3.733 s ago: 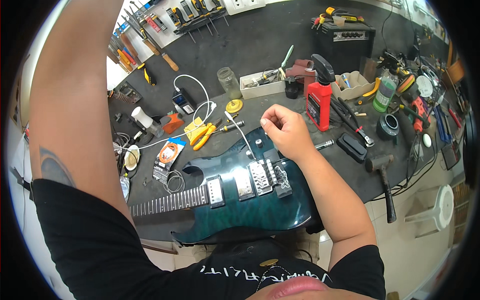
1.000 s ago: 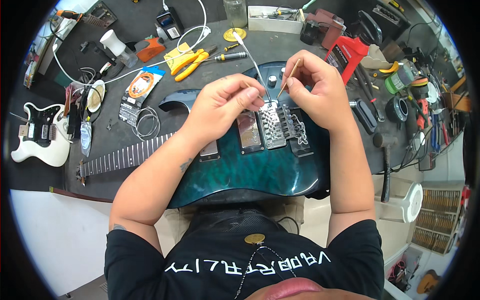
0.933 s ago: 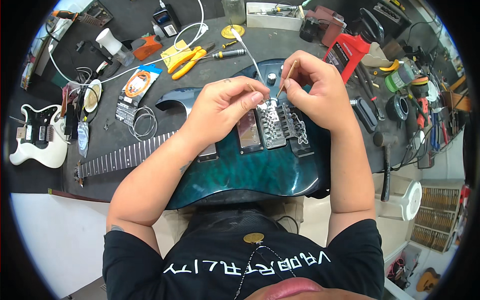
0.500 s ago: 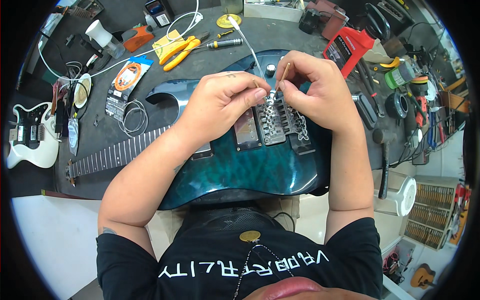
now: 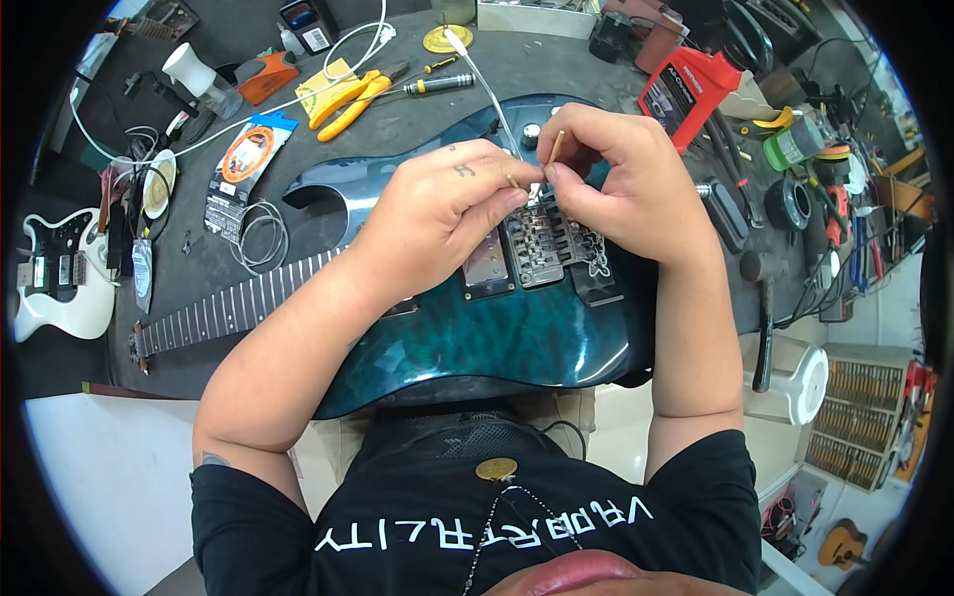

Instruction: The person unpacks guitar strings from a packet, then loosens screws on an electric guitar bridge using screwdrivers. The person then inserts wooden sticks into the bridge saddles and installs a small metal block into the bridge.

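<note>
A dark teal electric guitar [image 5: 556, 343] lies face up across the bench, its neck [image 5: 234, 303] running to the left. Above its metal bridge [image 5: 537, 253] my two hands almost meet. My right hand [image 5: 621, 184] pinches a thin wooden stick [image 5: 557, 146], its end pointing up. My left hand [image 5: 437, 204] is closed in a pinch as well, and the short tip of a thin stick [image 5: 511, 181] shows between thumb and forefinger. Both sticks' lower ends are hidden by my fingers. A pickup [image 5: 487, 266] sits left of the bridge.
Beyond the guitar lie orange-handled cutters [image 5: 353, 109], a screwdriver [image 5: 440, 84] and a white cable [image 5: 482, 74]. A red bottle [image 5: 686, 94] stands at the far right, with a hammer [image 5: 763, 308] nearer. At the left are a packet [image 5: 243, 174], coiled string [image 5: 263, 238] and a white guitar [image 5: 65, 283].
My hands have drawn closer together, my left fingers now meeting the right ones over the bridge. The right stick has shifted slightly left. The guitar has moved a little left in view.
</note>
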Demonstrator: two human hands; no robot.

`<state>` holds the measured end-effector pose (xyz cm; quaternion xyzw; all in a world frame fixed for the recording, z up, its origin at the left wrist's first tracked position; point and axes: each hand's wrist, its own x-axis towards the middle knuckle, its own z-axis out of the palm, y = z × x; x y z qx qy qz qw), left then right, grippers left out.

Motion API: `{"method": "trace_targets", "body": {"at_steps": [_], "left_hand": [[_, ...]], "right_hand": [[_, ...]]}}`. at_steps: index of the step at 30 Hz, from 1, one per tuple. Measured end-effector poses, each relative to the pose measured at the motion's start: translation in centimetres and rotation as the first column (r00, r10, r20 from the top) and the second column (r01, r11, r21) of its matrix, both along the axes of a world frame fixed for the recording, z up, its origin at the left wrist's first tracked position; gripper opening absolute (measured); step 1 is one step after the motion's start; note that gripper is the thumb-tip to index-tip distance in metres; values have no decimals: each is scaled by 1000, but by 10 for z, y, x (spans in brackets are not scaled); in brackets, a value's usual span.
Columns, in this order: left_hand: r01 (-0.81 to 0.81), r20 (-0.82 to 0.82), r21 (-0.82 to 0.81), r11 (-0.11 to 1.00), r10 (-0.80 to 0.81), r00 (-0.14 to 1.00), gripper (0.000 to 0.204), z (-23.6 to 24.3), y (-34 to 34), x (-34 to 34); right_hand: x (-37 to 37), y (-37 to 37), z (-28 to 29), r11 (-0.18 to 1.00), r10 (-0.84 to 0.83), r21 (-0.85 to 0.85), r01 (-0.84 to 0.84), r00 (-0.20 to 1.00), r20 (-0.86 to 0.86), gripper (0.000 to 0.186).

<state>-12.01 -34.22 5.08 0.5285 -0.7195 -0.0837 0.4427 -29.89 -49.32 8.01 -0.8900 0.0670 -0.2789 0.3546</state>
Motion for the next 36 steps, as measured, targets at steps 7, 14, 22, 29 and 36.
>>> {"method": "trace_targets", "body": {"at_steps": [7,14,22,29,36], "left_hand": [[-18,-33,13,1000,18,999,16,1,1,-1],[-63,-37,-24,998,62,997,13,1,0,-4],[-118,-60,-45,992,115,991,14,1,1,-1],[-125,-59,-86,988,120,991,13,0,1,0],[-155,-150,44,987,160,976,14,2,0,-1]], "right_hand": [[0,2,-1,1000,-2,-19,2,1000,-21,13],[0,5,3,993,1,-119,-3,1000,-20,15],[1,8,4,992,11,-125,-14,1000,-27,15],[2,8,2,985,26,-170,-28,1000,-13,17],[2,10,3,983,21,-181,-26,999,-32,17]]}}
